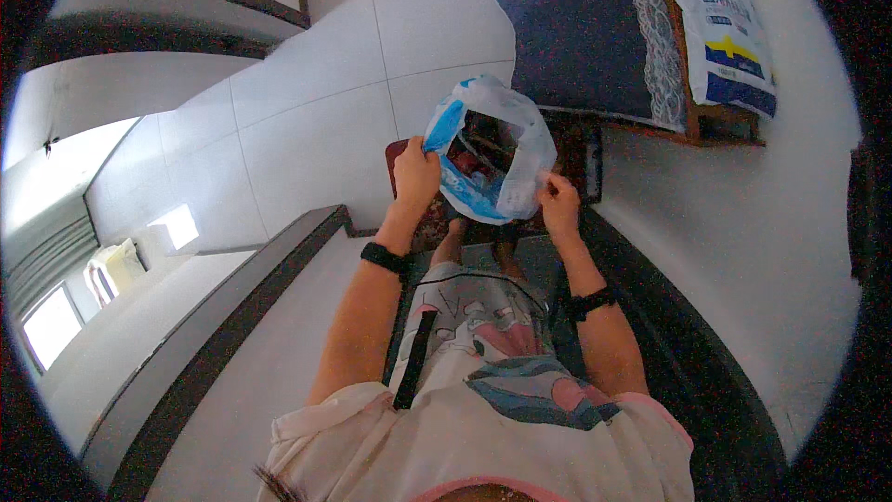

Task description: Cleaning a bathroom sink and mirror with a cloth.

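A white and blue plastic bag hangs in front of me with its mouth spread wide. My left hand is closed on the left side of its rim. On the opposite side, the fingers of my right hand pinch the rim. Inside the bag are dark and reddish things, too dim to name. A black band circles each of my wrists.
Below the bag lies a dark reddish patterned mat on pale floor tiles. Ahead to the right stands a wooden table covered by a dark blue, lace-edged cloth, with a printed white and blue package. Dark-trimmed white walls flank me.
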Demonstrator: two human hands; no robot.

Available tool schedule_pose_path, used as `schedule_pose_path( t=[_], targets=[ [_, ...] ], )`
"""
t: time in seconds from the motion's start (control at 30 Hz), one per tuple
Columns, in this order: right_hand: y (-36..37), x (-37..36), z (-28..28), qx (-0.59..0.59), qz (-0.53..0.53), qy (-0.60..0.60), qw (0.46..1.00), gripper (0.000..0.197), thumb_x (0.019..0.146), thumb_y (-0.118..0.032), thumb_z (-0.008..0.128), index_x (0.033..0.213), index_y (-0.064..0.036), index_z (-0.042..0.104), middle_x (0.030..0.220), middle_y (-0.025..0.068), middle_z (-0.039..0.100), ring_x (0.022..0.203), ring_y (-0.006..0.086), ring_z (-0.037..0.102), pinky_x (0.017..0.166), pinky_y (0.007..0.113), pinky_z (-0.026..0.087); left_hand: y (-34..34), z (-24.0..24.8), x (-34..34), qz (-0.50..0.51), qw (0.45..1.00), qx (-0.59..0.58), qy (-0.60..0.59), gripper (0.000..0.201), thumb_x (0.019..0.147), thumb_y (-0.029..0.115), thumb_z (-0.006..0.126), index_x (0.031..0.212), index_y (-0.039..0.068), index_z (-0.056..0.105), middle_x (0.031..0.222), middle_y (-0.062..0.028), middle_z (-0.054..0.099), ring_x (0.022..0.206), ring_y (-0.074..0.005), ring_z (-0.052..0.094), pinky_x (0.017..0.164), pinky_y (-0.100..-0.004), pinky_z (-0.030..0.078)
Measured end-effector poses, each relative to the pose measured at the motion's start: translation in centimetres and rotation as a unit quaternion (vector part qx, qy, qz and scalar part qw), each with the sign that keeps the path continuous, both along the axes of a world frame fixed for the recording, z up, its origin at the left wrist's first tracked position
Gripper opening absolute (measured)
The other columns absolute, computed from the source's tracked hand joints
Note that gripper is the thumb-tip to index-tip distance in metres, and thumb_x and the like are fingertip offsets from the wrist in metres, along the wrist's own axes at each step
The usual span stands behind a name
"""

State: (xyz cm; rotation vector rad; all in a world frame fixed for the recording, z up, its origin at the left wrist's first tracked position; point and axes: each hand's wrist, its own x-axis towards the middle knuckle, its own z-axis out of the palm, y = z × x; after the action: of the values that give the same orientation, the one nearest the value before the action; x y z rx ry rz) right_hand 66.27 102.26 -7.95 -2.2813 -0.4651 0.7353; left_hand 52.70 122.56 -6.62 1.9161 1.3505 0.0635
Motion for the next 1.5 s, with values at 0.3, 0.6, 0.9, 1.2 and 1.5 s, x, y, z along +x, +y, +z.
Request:
schedule_pose_path(
  t=[0.3, 0.6, 0.9, 1.2, 1.5],
  targets=[
    [-6.2, 2.2, 3.0, 0.057, -0.045, 0.018, 0.997, 0.031, 0.064, 0.001, 0.059, 0.095, -0.0024, 0.059, 0.087, 0.0092, 0.056, 0.078, 0.0207, 0.053, 0.072, 0.030, 0.044, -3.0, 4.1, 1.4, -0.136, 0.989, -0.052, -0.037, 0.026, 0.073, 0.014, 0.054, 0.096, 0.002, 0.052, 0.084, -0.0209, 0.058, 0.079, -0.0376, 0.055, 0.067, -0.0423, 0.044],
    [-9.8, 4.8, 7.0, 0.043, -0.142, 0.027, 0.989, 0.028, 0.070, 0.004, 0.053, 0.097, -0.0022, 0.058, 0.088, 0.0075, 0.056, 0.078, 0.0181, 0.053, 0.068, 0.027, 0.045, -6.8, 4.7, 7.4, -0.217, 0.960, -0.083, -0.154, 0.026, 0.071, 0.011, 0.052, 0.093, -0.002, 0.048, 0.068, -0.0219, 0.055, 0.066, -0.0389, 0.055, 0.057, -0.0435, 0.042],
    [-10.0, 10.2, 3.0, 0.068, -0.185, -0.019, 0.980, 0.021, 0.073, -0.001, 0.054, 0.093, -0.0021, 0.057, 0.084, 0.0094, 0.055, 0.079, 0.0222, 0.055, 0.071, 0.032, 0.045, -6.6, 2.6, 15.6, -0.325, 0.936, -0.084, -0.105, 0.021, 0.070, 0.012, 0.054, 0.082, -0.005, 0.047, 0.075, -0.0271, 0.054, 0.073, -0.0428, 0.054, 0.064, -0.0461, 0.042],
    [-12.0, 13.1, -2.5, -0.033, -0.290, -0.112, 0.950, 0.032, 0.074, -0.012, 0.059, 0.104, -0.0012, 0.054, 0.102, 0.0164, 0.056, 0.095, 0.0302, 0.051, 0.085, 0.038, 0.041, -9.1, -3.7, 18.5, -0.339, 0.937, -0.047, -0.062, 0.047, 0.072, 0.015, 0.055, 0.111, -0.006, 0.042, 0.086, -0.0258, 0.057, 0.079, -0.0399, 0.056, 0.070, -0.0447, 0.045],
    [-8.4, 11.2, -3.3, -0.093, -0.332, -0.160, 0.925, 0.075, 0.067, -0.025, 0.070, 0.125, 0.0004, 0.030, 0.106, 0.0219, 0.046, 0.101, 0.0284, 0.046, 0.085, 0.037, 0.038, -9.0, -3.0, 20.8, -0.337, 0.940, 0.000, -0.047, 0.035, 0.074, 0.016, 0.052, 0.099, -0.008, 0.052, 0.075, -0.0236, 0.058, 0.072, -0.0375, 0.058, 0.064, -0.0435, 0.047]
  ],
)
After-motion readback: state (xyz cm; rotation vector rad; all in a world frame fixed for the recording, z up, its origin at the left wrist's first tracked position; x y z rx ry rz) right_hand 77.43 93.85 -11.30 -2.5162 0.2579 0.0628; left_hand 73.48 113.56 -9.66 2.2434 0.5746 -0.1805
